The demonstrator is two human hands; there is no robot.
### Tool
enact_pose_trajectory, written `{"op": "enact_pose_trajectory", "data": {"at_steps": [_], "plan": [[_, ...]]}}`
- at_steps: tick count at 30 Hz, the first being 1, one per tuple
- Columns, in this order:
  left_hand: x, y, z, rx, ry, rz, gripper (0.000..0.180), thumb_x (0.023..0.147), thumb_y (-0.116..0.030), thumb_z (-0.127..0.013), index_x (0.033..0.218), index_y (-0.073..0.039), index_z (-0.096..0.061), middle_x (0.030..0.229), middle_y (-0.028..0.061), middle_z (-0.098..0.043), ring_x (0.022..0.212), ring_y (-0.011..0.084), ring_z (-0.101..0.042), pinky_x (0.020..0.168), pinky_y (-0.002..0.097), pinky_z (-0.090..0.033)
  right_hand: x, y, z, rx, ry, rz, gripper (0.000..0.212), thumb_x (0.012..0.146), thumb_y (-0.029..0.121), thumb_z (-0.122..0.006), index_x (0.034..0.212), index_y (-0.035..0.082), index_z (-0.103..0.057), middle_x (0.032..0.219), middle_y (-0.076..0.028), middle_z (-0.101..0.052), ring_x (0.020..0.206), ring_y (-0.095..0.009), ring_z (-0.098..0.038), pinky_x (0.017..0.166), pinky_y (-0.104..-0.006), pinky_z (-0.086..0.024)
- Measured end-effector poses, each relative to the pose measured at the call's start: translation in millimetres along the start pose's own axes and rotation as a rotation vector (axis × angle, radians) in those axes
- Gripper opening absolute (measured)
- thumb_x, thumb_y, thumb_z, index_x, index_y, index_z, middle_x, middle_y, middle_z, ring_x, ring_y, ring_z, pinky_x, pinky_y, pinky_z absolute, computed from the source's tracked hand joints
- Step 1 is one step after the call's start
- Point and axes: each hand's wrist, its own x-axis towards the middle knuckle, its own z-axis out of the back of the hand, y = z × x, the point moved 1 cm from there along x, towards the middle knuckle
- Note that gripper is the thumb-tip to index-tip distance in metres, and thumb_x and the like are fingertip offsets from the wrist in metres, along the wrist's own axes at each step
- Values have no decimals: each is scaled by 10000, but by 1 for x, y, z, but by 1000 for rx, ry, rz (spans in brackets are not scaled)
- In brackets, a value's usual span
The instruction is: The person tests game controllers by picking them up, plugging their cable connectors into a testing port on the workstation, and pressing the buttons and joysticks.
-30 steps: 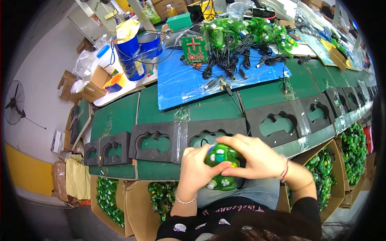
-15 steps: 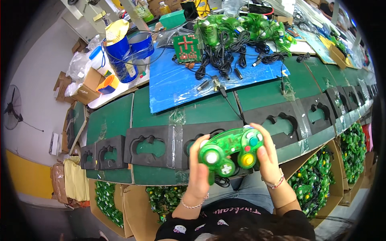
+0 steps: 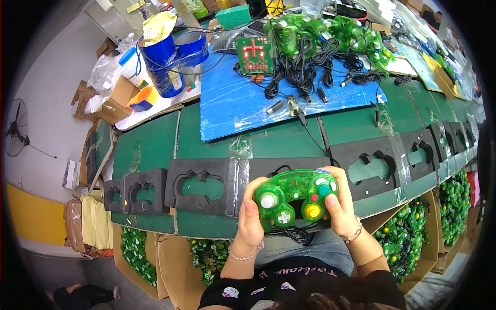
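Note:
My left hand (image 3: 250,214) and my right hand (image 3: 339,209) grip a translucent green game controller (image 3: 296,192) from its two sides, just in front of the bench edge. The left thumb rests beside the white stick, and the right thumb lies at the button side by the teal button. A coiled black cable (image 3: 289,234) hangs below the controller. On the blue board (image 3: 227,111), a black plug sits in a small metal connector (image 3: 296,107), its cable running toward me. Behind it stands a green circuit board (image 3: 254,56) with a cross and other marks lit red.
Black foam pieces with controller-shaped cutouts (image 3: 201,166) line the green bench (image 3: 147,132). More green controllers (image 3: 330,33) with black cables lie heaped at the back. Blue tubs (image 3: 164,64) stand at the left. Cardboard boxes (image 3: 178,263) of green controllers sit below the bench.
The controller has turned from slanted to nearly level, both hands still round it. The red-lit pattern on the circuit board looks different. My view has shifted slightly; a dark-clothed person shows at lower left.

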Motion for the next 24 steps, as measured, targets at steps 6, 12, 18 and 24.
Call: {"op": "enact_pose_trajectory", "data": {"at_steps": [6,12,18,24], "plan": [[-4,10,0,-13,33,40,697,931,-558,-293,1242,61,-363,1070,129,-552,942,157,-540,822,286,-440,-4,-5,2,29,-31,12,542,867,370,-542,1230,10,-362,986,-54,-525,650,-51,-463,571,-187,-394],[-4,7,-5,-31,46,31,691,931,-551,-306,1239,65,-361,1066,131,-555,943,163,-543,833,296,-437,-9,-2,2,22,-85,-87,710,812,552,-540,1214,-5,-364,1073,-87,-491,986,-145,-484,863,-284,-399],[-1,8,-7,-12,55,15,679,934,-545,-300,1232,61,-366,1042,121,-554,924,157,-541,820,292,-437,-5,-8,6,-39,-89,18,716,796,554,-548,1208,-5,-372,1073,-89,-488,986,-153,-484,864,-290,-402],[-8,4,-9,9,50,-8,676,935,-543,-298,1231,61,-371,1047,122,-557,925,160,-544,817,288,-437,-12,-5,7,1,-49,102,601,835,393,-555,1217,-34,-374,1072,-121,-525,975,-175,-514,866,-302,-415]]}}
